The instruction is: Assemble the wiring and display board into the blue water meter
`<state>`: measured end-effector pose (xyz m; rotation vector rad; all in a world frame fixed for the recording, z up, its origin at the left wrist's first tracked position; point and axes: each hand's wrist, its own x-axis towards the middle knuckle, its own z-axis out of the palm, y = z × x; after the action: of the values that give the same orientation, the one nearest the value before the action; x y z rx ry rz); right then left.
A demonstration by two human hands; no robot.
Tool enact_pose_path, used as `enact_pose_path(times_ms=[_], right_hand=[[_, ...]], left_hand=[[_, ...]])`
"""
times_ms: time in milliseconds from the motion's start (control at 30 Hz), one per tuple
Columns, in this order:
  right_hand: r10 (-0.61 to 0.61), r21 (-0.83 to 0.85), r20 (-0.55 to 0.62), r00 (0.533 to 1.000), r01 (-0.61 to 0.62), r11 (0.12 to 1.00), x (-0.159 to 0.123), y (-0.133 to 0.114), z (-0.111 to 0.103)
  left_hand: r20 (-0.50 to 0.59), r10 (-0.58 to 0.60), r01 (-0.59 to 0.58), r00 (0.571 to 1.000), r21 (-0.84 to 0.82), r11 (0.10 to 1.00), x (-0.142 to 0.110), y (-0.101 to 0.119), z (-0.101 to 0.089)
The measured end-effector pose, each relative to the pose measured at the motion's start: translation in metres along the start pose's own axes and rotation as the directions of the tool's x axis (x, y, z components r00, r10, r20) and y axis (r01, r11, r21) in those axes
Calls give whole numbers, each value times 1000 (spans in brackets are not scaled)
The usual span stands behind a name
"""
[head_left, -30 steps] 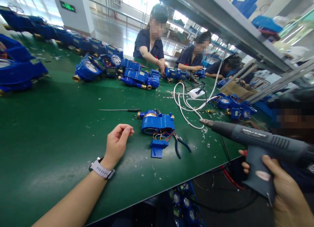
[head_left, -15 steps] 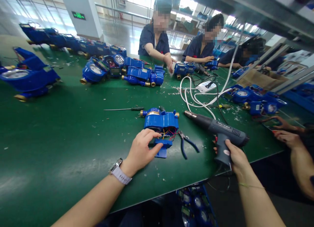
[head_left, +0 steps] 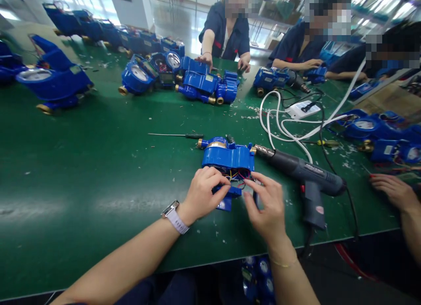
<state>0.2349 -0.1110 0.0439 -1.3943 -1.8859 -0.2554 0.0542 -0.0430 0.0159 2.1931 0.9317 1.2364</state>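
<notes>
A blue water meter (head_left: pixel 226 157) with brass ends lies on the green table, and red, yellow and white wires (head_left: pixel 237 175) run from its open near side to a small blue cover piece (head_left: pixel 235 191). At these wires is my left hand (head_left: pixel 205 193), thumb and forefinger closed together; whatever they pinch is too small to make out. My right hand (head_left: pixel 268 204) hovers at the right of the wires, fingers apart and holding nothing. It mostly hides the cutting pliers. A grey heat gun (head_left: pixel 304 172) rests on the table at the right, nozzle close to the meter's brass end.
A long thin screwdriver (head_left: pixel 177 135) lies left of the meter. White cable (head_left: pixel 286 131) and a power strip (head_left: pixel 303 109) are behind the heat gun. More blue meters (head_left: pixel 200 81) stand farther back. Co-workers sit opposite; a neighbour's hand (head_left: pixel 396 191) is at right.
My right hand has let go of the heat gun, leaving it on the table, and has come over to the wires. My left thumb and forefinger have closed together. The view has shifted.
</notes>
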Motion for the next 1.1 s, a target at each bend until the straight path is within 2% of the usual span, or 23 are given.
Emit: enact_pose_path(times_ms=[100,200,500,700,933,1100], right_hand=[[-15,55,39,999,13,998,3,-9,27],[-15,121,34,999,11,993,2,-5,36],[45,188,-14,999,-41,981,-1,-3,42],[117,220,-31,993,-108,969,-2,2,44],[128,260,-17,992,-120,958,-5,5,43],[112,253,-16,994,-104,962,-5,2,44]], left_hand=[[9,6,-6,1000,-22,1000,-3,-1,0],[3,-10,10,1000,-53,999,-3,-2,1],[21,-94,95,995,-32,995,-1,-3,3],[19,-157,158,987,-83,984,0,-9,0],[29,-53,54,998,-47,997,-1,-8,-1],[16,-46,47,999,-75,996,-1,-8,2]])
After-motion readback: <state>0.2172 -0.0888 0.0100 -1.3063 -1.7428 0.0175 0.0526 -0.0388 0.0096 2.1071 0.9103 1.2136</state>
